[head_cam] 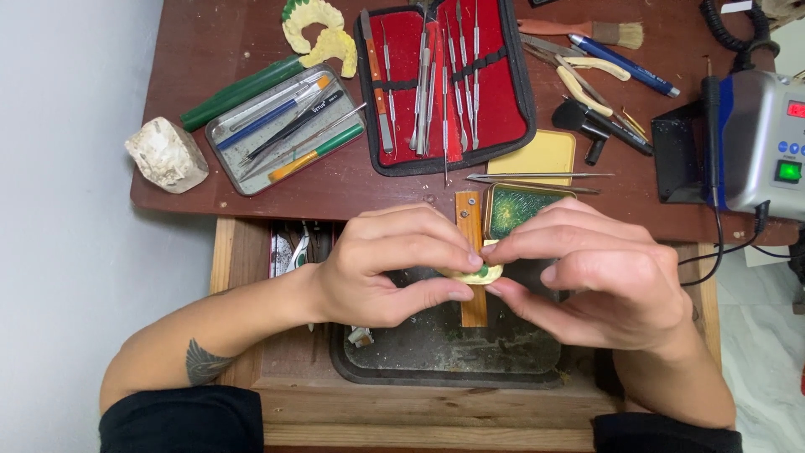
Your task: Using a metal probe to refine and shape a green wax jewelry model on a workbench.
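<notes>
Both hands, left (381, 268) and right (599, 281), pinch small yellow-green piece (478, 274) together (shaping underway); green wax tin (520, 208) open just beyond.

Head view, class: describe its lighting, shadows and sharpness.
Head view: soft, even light; faint shadow under both hands, left hand and right hand, over the dark tray; small glare on the steel tools; desk and hands sharp, no visible blur.
</notes>
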